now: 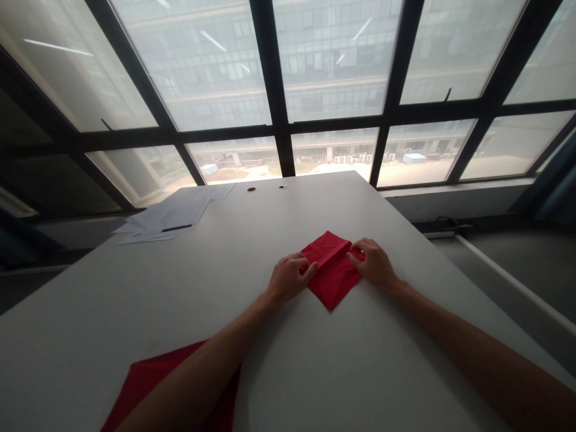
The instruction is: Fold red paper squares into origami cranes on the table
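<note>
A small red paper sheet (333,288) lies on the white table in front of me, turned like a diamond, with a raised fold running across its middle. At its left corner, my left hand (288,279) has its thumb and fingers closed on the fold's end. My right hand (373,263) pinches the opposite end, at the right corner. The sheet's near point rests flat on the table, uncovered. Under my left forearm is a larger red sheet (146,381), partly hidden by the arm and cut off by the view's lower edge.
Several loose white papers (175,210) lie at the table's far left, with a dark pen-like strip (177,228) on them. Two small round fittings (251,189) sit near the back edge of the white table (315,198). Tall dark-framed windows (279,90) stand behind.
</note>
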The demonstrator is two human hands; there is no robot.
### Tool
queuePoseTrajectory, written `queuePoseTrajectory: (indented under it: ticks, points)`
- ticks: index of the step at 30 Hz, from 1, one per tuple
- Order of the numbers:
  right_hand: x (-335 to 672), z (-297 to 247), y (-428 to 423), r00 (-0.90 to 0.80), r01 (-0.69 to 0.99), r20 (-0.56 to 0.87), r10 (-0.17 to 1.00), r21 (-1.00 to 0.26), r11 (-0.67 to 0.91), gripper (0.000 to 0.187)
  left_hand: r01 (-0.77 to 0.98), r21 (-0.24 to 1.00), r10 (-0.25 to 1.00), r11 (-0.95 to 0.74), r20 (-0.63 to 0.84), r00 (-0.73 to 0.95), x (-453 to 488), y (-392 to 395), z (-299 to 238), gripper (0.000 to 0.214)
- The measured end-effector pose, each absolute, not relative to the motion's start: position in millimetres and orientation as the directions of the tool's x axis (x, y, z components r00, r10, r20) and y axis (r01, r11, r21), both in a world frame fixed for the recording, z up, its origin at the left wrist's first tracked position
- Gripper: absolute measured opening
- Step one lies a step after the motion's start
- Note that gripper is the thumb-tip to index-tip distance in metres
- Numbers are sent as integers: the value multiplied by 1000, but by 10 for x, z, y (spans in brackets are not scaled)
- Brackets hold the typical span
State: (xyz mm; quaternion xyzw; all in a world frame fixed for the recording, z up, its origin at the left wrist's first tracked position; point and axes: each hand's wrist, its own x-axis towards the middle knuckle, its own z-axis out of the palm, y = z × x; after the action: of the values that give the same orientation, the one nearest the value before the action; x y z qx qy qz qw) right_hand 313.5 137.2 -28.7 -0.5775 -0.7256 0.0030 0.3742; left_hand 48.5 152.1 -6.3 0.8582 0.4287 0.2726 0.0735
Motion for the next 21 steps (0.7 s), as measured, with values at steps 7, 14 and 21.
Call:
queuePoseTrajectory:
  ticks: [7,14,21]
  points:
    - [3114,-306,1370,-273,781,417,867,-430,453,14,626,372,718,-686,485,498,495,1556,-128,20]
    - [3120,-284,1338,-356,679,450,819,-478,558,25,613,376,718,-695,313,622,481,1606,-232,47]
    - [3193,-344,1398,-360,717,387,849,-467,517,31,713,350,791,-608,346,504,475,1604,-178,30]
